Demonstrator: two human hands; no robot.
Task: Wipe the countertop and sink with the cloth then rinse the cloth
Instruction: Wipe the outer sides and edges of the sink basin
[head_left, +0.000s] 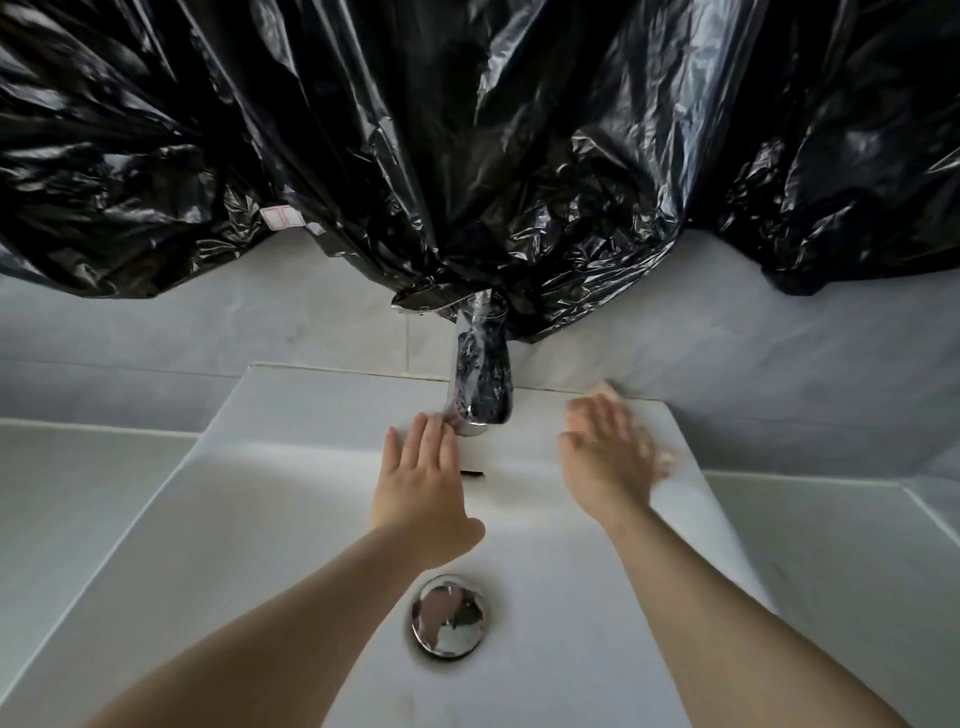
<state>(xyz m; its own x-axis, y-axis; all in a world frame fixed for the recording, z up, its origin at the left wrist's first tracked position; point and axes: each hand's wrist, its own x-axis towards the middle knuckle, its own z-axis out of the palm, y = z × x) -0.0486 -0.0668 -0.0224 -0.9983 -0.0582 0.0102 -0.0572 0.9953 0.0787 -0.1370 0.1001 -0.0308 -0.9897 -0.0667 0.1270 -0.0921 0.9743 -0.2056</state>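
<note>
My right hand lies flat and motion-blurred on the back right ledge of the white sink, pressing a pale cloth. Only the cloth's edges show past my fingers. My left hand rests flat and spread on the back ledge, fingertips touching the base of the chrome faucet. It holds nothing. The white countertop runs along both sides of the sink. No water is visible from the faucet.
A chrome drain plug sits in the basin below my hands, with an overflow slot above it. Crumpled black plastic sheeting hangs over the wall behind and drapes onto the faucet top. Grey wall tiles show beneath it.
</note>
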